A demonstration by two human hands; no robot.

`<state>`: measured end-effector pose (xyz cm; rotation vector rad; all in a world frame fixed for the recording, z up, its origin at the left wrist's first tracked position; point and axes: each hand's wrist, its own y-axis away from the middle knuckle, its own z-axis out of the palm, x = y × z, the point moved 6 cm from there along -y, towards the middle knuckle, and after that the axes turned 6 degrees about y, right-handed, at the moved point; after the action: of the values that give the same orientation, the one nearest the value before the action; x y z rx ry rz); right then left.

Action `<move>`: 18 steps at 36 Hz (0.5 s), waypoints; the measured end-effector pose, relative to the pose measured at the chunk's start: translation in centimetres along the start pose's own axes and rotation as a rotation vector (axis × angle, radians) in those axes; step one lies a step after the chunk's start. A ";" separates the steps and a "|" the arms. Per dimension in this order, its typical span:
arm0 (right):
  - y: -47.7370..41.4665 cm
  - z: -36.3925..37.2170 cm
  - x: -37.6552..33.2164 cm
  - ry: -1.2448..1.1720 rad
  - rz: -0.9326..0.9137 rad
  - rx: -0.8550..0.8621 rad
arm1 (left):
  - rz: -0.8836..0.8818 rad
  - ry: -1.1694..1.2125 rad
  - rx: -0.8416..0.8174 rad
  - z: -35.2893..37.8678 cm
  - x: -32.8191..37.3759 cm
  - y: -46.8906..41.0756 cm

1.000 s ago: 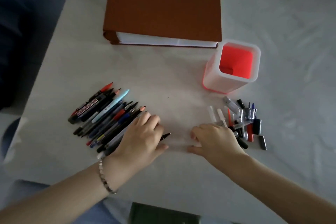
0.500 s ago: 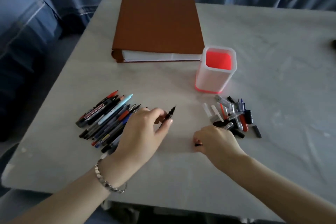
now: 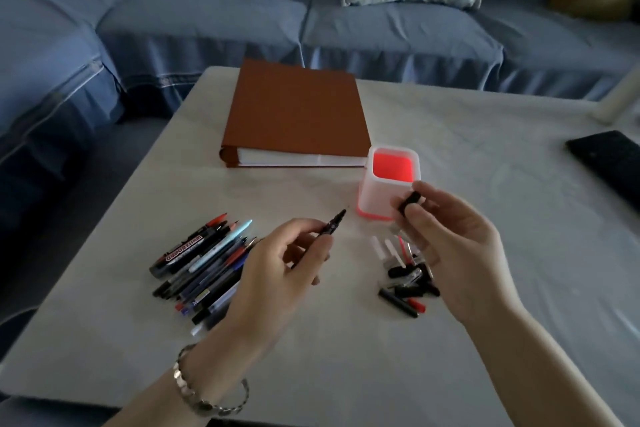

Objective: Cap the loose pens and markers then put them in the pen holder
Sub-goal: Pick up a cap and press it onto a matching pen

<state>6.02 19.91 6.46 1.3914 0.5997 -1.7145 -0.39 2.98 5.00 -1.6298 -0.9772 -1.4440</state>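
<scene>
Left hand (image 3: 277, 274) pinches a black pen (image 3: 331, 225), tip bare; right hand (image 3: 453, 239) pinches a black cap (image 3: 409, 202), well apart. Risks: cap may not match, or an off-axis push inks fingers.

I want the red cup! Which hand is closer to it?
Right. The right hand, holding a black cap, is just in front of the cup. The left hand, holding a pen, is farther off to its left.

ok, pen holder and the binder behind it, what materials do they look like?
Pen holder: likely frosted translucent plastic; the red inside glows through its milky walls. Binder: matte brown cover, maybe cloth or paper-wrapped board; no shine, white page edges visible. Exact covering unclear.
</scene>
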 end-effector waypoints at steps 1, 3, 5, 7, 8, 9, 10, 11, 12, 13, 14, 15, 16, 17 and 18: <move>0.0 0.0 0.1 -0.067 0.020 0.007 | 0.006 0.011 -0.008 0.2 0.2 0.0; 0.0 0.1 0.4 -0.154 0.049 0.024 | 0.019 0.019 -0.030 0.5 0.4 0.0; -0.1 0.0 0.9 -0.165 0.072 0.061 | 0.028 0.004 -0.055 0.8 0.5 -0.1; -0.1 -0.1 1.4 -0.091 0.073 0.121 | 0.020 -0.007 -0.070 1.0 0.4 -0.4; -0.1 -0.2 1.6 -0.053 0.068 0.143 | 0.009 -0.004 -0.072 1.0 0.3 -0.5; -0.2 -0.1 1.7 -0.038 0.062 0.151 | -0.001 0.000 -0.073 1.1 0.2 -0.7; -0.3 0.1 1.8 -0.045 0.055 0.149 | -0.008 -0.002 -0.075 1.1 0.1 -0.8; -0.3 0.3 1.8 -0.052 0.049 0.144 | -0.013 -0.008 -0.078 1.2 0.0 -0.9; -0.3 0.5 1.8 -0.047 0.045 0.140 | -0.018 -0.018 -0.082 1.2 -0.1 -1.0; -0.4 0.6 1.8 -0.037 0.042 0.137 | -0.022 -0.029 -0.090 1.3 -0.2 -1.1; -0.5 0.8 1.8 -0.031 0.036 0.133 | -0.025 -0.040 -0.097 1.3 -0.3 -1.1; -0.5 0.9 1.7 -0.029 0.029 0.128 | -0.026 -0.047 -0.103 1.4 -0.3 -1.1; -0.6 1.0 1.7 -0.018 0.020 0.124 | -0.025 -0.051 -0.105 1.4 -0.4 -1.1; -0.6 1.0 1.7 0.003 0.012 0.119 | -0.027 -0.049 -0.103 1.4 -0.4 -1.1; -0.6 1.1 1.7 0.025 0.007 0.116 | -0.032 -0.042 -0.100 1.4 -0.5 -1.1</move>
<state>4.83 18.89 5.01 1.4961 0.5157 -1.7520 -0.81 4.67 4.40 -1.7303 -0.9718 -1.5069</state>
